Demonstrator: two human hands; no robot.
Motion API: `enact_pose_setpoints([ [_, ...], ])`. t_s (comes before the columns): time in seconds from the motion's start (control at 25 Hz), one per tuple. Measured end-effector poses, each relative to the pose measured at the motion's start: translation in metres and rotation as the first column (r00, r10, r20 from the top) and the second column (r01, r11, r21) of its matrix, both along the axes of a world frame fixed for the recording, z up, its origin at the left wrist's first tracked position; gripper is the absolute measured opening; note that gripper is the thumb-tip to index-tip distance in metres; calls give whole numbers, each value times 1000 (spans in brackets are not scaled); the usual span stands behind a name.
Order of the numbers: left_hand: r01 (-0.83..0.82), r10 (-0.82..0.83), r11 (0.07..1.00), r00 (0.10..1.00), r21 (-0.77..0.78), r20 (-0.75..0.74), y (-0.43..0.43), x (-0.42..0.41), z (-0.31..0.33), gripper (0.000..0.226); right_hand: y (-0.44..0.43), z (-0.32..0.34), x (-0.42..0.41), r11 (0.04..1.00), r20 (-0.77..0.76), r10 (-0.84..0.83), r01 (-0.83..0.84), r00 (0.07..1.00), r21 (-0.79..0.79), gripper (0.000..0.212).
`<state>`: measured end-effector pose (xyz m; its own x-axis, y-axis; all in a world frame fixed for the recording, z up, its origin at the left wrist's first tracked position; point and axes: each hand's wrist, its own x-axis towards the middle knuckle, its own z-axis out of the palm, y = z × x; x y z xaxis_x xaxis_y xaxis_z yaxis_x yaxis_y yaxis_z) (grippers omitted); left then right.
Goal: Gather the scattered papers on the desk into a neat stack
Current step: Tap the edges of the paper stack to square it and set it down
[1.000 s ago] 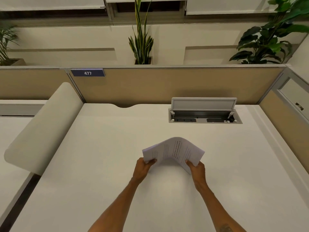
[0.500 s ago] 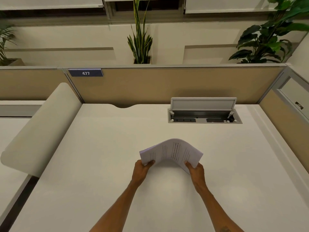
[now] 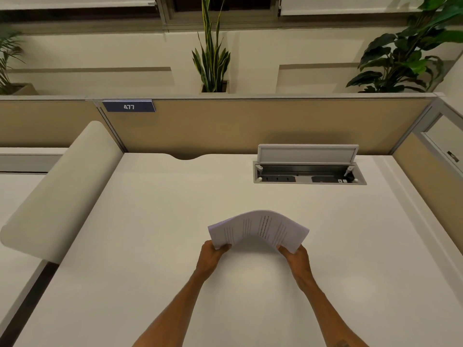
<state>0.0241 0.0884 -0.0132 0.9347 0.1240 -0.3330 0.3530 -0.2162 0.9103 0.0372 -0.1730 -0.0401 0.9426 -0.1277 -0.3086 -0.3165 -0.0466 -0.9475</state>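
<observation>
A stack of printed white papers arches upward above the middle of the white desk. My left hand grips the stack's near left corner. My right hand grips its near right corner. The sheets bow up between the two hands, printed side facing me. No other loose paper shows on the desk.
An open cable box with a raised grey lid is set into the desk at the back right. A tan partition with a blue "477" tag closes the back. A rounded white divider borders the left side.
The stack's sharp fold has smoothed into a rounder arch, and its sheets look more even. Both hands keep their grip at about the same spot.
</observation>
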Motion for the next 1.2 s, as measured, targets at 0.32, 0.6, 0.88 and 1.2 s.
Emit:
enact_pose_setpoints([
  [0.32,17,-17,1000,999,-5,47,5,3,1,35,-4,4,11,1000,16,19,-18,1000,-23,32],
  [0.6,-120,123,983,992,-136,15,9,19,12,29,-8,12,23,998,-60,25,-28,998,-55,34],
  [0.88,-468,497,695,861,-546,-106,-2,50,41,53,-7,19,18,891,-159,38,38,987,452,40],
  [1.2,-256,228,732,965,-631,-128,-69,52,49,42,54,23,5,703,-177,-70,174,982,690,54],
])
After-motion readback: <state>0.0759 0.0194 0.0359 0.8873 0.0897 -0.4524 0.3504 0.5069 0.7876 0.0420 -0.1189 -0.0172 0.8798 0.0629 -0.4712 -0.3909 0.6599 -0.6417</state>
